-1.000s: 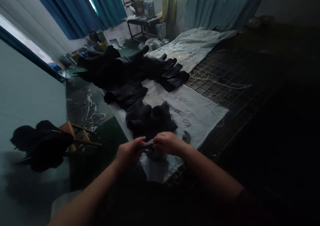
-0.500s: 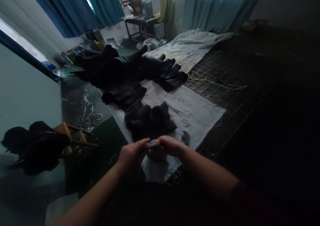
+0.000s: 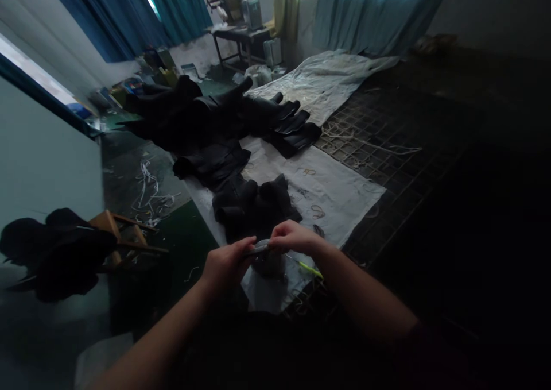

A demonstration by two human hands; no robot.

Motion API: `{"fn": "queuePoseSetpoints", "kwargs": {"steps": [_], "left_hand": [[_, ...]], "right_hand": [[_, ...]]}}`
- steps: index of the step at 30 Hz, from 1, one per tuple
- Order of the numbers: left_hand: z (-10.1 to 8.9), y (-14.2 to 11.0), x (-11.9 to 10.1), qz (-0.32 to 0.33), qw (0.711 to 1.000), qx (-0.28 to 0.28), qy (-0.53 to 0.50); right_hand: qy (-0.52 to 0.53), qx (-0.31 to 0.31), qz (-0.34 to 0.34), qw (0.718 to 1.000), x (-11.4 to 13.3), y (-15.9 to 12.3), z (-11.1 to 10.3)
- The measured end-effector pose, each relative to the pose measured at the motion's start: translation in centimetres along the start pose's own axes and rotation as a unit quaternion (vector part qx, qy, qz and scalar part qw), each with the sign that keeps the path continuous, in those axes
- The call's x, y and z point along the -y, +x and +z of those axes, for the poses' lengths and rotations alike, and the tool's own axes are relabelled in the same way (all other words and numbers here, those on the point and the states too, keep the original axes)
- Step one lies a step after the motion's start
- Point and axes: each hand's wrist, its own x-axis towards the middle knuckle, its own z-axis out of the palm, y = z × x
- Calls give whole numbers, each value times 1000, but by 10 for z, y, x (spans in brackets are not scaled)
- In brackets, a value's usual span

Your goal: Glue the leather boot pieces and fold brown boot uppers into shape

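Here, both hands meet above the near end of the white sheet (image 3: 344,183), pinching one small grey piece (image 3: 260,246) between them. The left hand (image 3: 226,262) grips its left end, with the thumb laid along the top; the right hand (image 3: 295,238) nips the other end with its fingertips. The piece looks light and rather stiff, and its smooth shine suggests it may slip a little, so I judge that the two ends are the good places to hold. Whether it is fragile, I cannot tell.

Just under the hands there is a dark, partly shiny object (image 3: 269,267), too dim to name, near the sheet's near corner. Below the right hand, a thin tool with a yellow handle (image 3: 310,270) points toward the fingers; I cannot tell if it is held or is lying there. Beyond the hands, a black folded bundle (image 3: 278,199) rests along the sheet's left edge, and it seems soft. A loop of cord (image 3: 317,211) lies to its right. Farther, a heap of black pieces (image 3: 202,114) covers the sheet's far left part.
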Motion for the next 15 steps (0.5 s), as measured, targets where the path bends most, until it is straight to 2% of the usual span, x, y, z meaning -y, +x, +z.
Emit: {"fn": "queuePoseSetpoints", "kwargs": {"steps": [3,6,8,10,12,15], "left_hand": [[-2,1,1,3,1000,-9,-5],[-2,1,1,6,1000,-11,-8],[-1,0,1,4,1000,-10,-10],[1,0,1,-3,1000,-9,-8],[2,0,2,-11,1000,-8,-4],[2,-1,3,-14,1000,-3,-5]], "right_hand": [[-2,-4,-14,1000,-3,-5,3],[-111,-47,-111,986,-11,-15,10],[-241,-93,-218,941,-17,-18,15],[-316,-118,-282,898,-22,-16,21],[-320,-124,-293,892,-25,-13,25],[-287,-131,-265,911,-23,-9,27]]}}
